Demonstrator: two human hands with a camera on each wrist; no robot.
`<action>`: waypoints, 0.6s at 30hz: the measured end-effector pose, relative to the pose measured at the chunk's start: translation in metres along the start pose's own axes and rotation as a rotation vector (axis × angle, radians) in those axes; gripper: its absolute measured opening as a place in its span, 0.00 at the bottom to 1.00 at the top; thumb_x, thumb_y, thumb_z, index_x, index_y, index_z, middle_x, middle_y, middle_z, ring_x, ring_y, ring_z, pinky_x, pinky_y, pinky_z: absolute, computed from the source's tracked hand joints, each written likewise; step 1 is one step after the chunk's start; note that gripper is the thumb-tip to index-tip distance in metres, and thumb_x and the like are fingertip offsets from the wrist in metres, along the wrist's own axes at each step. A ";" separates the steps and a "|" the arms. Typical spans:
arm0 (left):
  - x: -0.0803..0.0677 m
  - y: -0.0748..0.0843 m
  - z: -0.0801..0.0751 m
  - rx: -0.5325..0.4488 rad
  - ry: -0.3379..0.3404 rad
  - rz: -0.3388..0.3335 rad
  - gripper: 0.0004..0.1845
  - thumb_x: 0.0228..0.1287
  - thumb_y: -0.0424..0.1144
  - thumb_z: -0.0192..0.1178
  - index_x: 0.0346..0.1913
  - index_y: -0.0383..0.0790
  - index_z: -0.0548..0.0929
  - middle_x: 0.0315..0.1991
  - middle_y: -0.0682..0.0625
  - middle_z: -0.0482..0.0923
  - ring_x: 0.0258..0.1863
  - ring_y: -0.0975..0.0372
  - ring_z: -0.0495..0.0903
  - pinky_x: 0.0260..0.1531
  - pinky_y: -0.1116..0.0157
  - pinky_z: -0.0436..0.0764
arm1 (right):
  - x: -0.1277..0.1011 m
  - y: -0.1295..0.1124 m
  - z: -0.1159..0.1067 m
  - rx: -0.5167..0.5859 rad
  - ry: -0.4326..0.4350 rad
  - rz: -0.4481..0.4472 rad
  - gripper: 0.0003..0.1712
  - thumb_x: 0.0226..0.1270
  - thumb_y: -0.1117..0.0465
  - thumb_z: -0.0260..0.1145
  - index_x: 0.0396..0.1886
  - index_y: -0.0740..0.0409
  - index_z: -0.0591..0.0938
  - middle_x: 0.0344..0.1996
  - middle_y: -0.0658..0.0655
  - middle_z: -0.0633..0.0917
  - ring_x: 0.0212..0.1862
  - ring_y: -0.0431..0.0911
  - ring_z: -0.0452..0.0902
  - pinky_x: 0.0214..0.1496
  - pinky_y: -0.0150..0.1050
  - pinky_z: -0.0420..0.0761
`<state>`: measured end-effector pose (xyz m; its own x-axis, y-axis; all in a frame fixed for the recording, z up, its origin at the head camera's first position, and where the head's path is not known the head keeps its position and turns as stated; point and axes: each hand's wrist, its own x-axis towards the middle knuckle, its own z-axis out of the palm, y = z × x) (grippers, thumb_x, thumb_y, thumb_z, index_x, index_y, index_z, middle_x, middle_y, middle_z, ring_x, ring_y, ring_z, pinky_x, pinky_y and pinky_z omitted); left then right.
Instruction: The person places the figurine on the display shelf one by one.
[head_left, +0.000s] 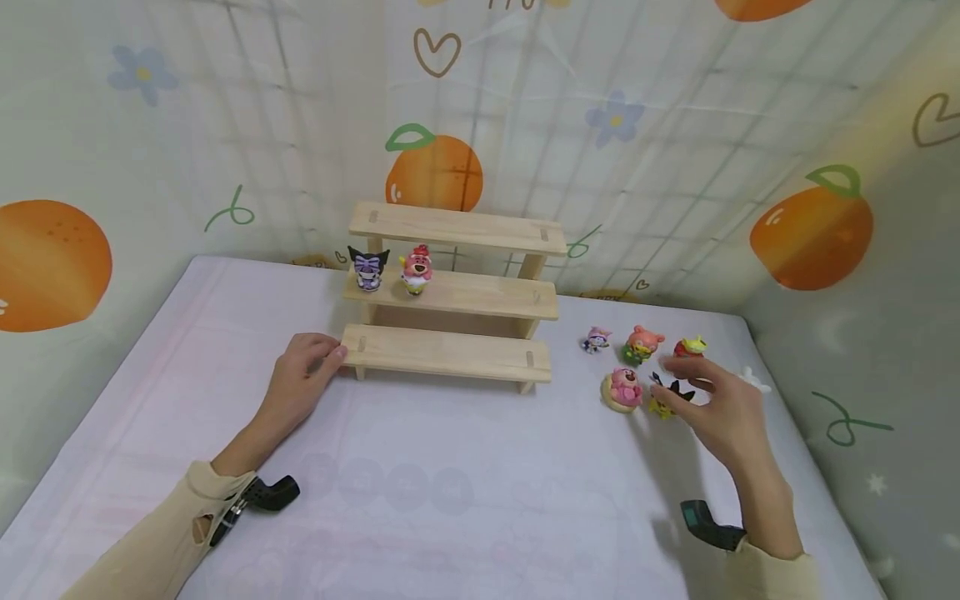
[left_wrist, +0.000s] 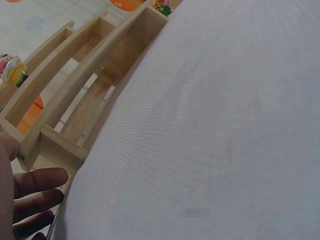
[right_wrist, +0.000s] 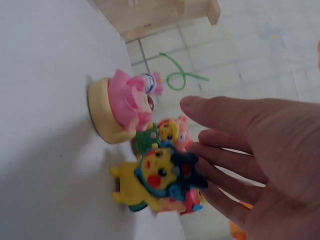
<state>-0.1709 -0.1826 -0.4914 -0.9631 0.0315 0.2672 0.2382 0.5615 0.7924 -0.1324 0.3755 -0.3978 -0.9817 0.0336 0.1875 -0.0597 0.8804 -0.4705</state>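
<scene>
A white-covered table (head_left: 450, 500) fills the lower half of the head view, backed by a curtain printed with oranges (head_left: 812, 227). At upper centre stands a three-step wooden display stand (head_left: 453, 296); its middle step carries a black-eared purple figurine (head_left: 368, 268) and, just beside it, a pink bear figurine (head_left: 415, 270) at the left end. The left hand (head_left: 300, 379), left of centre, rests against the left end of the bottom step, thumb on the board's edge and fingers loosely curled beside it; the wrist view shows the fingers (left_wrist: 37, 180) lying by the stand's foot, not gripping. The right hand (head_left: 723, 408), at centre right, hovers with fingers spread and relaxed, holding nothing, its fingertips at the yellow figurine with black ears (head_left: 666, 400); whether they touch it cannot be told. Just left of that sits a pink figurine on a round base (head_left: 622, 389); behind them stand a pink-and-green figurine (head_left: 642, 344), a small purple figurine (head_left: 596, 340) and a red-and-green figurine (head_left: 690, 347).
</scene>
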 end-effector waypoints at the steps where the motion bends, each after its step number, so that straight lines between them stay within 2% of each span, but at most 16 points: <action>1: 0.000 0.000 -0.001 0.000 0.001 -0.001 0.18 0.79 0.44 0.60 0.42 0.31 0.90 0.54 0.39 0.83 0.62 0.46 0.75 0.66 0.43 0.71 | 0.000 0.003 0.000 0.010 0.004 -0.006 0.28 0.66 0.50 0.78 0.61 0.57 0.85 0.53 0.65 0.89 0.58 0.61 0.81 0.57 0.35 0.80; 3: 0.000 -0.001 -0.002 0.000 0.002 0.000 0.18 0.79 0.44 0.60 0.42 0.31 0.90 0.54 0.39 0.83 0.62 0.46 0.75 0.65 0.43 0.71 | 0.000 0.007 0.000 0.036 -0.006 0.004 0.28 0.67 0.48 0.78 0.61 0.57 0.84 0.54 0.64 0.88 0.58 0.58 0.80 0.51 0.20 0.74; 5: -0.001 -0.001 -0.002 -0.004 0.003 0.002 0.18 0.79 0.44 0.60 0.41 0.32 0.90 0.53 0.39 0.83 0.62 0.46 0.75 0.65 0.44 0.70 | 0.001 0.011 0.001 0.057 -0.017 0.019 0.28 0.67 0.47 0.77 0.61 0.56 0.84 0.56 0.64 0.87 0.59 0.56 0.79 0.48 0.12 0.67; 8: 0.000 -0.002 -0.002 -0.005 0.002 0.004 0.18 0.79 0.44 0.59 0.40 0.32 0.90 0.54 0.39 0.83 0.62 0.46 0.75 0.65 0.44 0.70 | -0.002 0.017 0.002 0.081 -0.013 0.022 0.29 0.67 0.47 0.77 0.62 0.56 0.84 0.57 0.62 0.86 0.57 0.44 0.79 0.48 0.12 0.68; 12: 0.000 -0.002 -0.002 0.002 0.007 0.014 0.18 0.80 0.44 0.59 0.40 0.32 0.90 0.54 0.39 0.83 0.62 0.46 0.75 0.65 0.44 0.70 | -0.007 0.025 0.005 0.125 0.025 -0.014 0.28 0.66 0.52 0.79 0.62 0.57 0.84 0.57 0.62 0.86 0.51 0.26 0.74 0.52 0.10 0.69; 18: 0.000 0.000 0.000 0.010 0.007 0.023 0.18 0.79 0.43 0.59 0.43 0.31 0.90 0.53 0.38 0.83 0.62 0.46 0.75 0.64 0.44 0.71 | -0.014 0.035 0.008 0.169 0.011 0.007 0.31 0.67 0.54 0.78 0.67 0.57 0.81 0.59 0.65 0.85 0.54 0.24 0.73 0.52 0.12 0.72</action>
<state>-0.1707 -0.1825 -0.4914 -0.9565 0.0385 0.2893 0.2589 0.5694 0.7803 -0.1221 0.4022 -0.4239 -0.9802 0.0454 0.1928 -0.0834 0.7882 -0.6097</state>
